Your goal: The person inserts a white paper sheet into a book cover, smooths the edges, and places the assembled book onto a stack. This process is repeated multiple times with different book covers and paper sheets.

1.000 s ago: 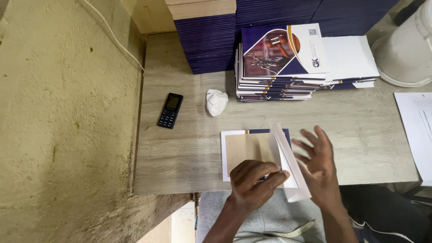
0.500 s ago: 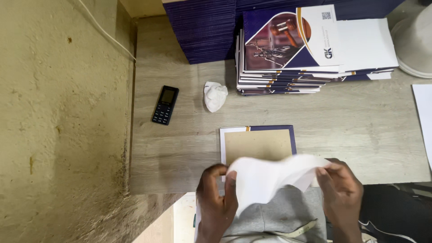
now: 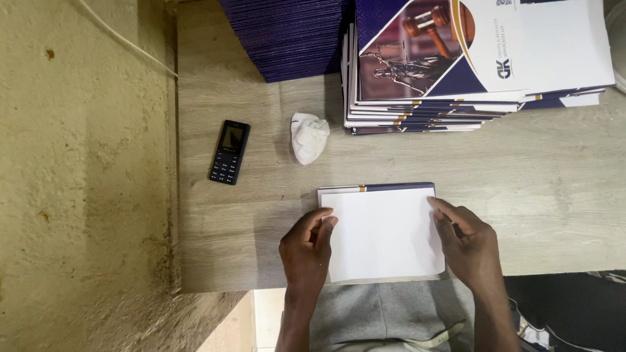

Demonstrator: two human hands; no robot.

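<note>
While both hands lay flat, readings were:
Left hand (image 3: 306, 251): open, fingertips on white sheet's (image 3: 385, 234) left edge.
Right hand (image 3: 471, 244): open, pressing right edge.
Sheet: atop blue-edged booklet (image 3: 391, 188), near table (image 3: 554, 189) edge.
Phone (image 3: 229, 152): well left.

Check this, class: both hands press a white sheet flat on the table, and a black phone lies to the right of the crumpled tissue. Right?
Not quite. The head view shows the phone left of the tissue. The left hand and right hand do press the sheet flat on the table.
</note>
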